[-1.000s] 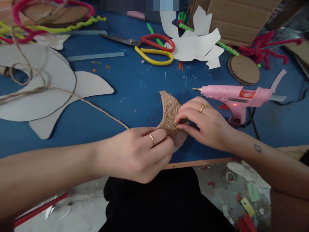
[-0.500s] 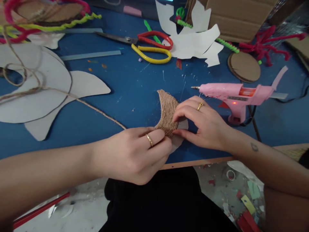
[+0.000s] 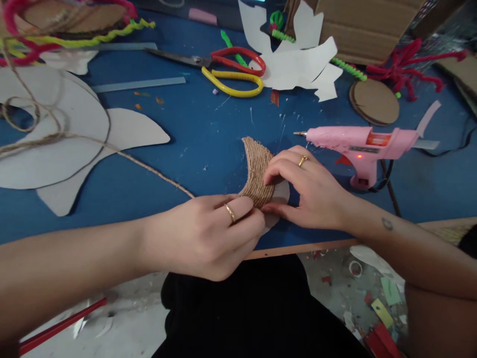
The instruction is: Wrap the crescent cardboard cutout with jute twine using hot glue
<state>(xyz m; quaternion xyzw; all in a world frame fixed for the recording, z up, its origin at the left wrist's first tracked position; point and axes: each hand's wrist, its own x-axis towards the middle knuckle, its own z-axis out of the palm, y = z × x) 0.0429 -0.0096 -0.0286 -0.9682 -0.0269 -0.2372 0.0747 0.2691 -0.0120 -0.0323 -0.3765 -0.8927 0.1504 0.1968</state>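
A curved card cut-out partly covered with wound jute twine [image 3: 256, 169] lies near the front edge of the blue table [image 3: 208, 134]. My left hand [image 3: 208, 236] pinches the twine strand [image 3: 149, 169] at the piece's lower end. My right hand [image 3: 309, 186] presses its fingertips on the right side of the piece, where bare grey card still shows. The twine runs off to the left across the table to a loose coil [image 3: 22, 114].
A pink glue gun [image 3: 357, 141] with a lit lamp stands right of my hand, nozzle pointing left. Scissors with red and yellow handles [image 3: 227, 69], white paper cut-outs [image 3: 298, 64], grey card shapes [image 3: 74, 144], a cardboard disc [image 3: 374, 102] and pipe cleaners [image 3: 406, 69] lie farther back.
My right hand's fingers slid slightly left over the twine-covered piece. My left hand stayed pinching the strand; the view shifted a little.
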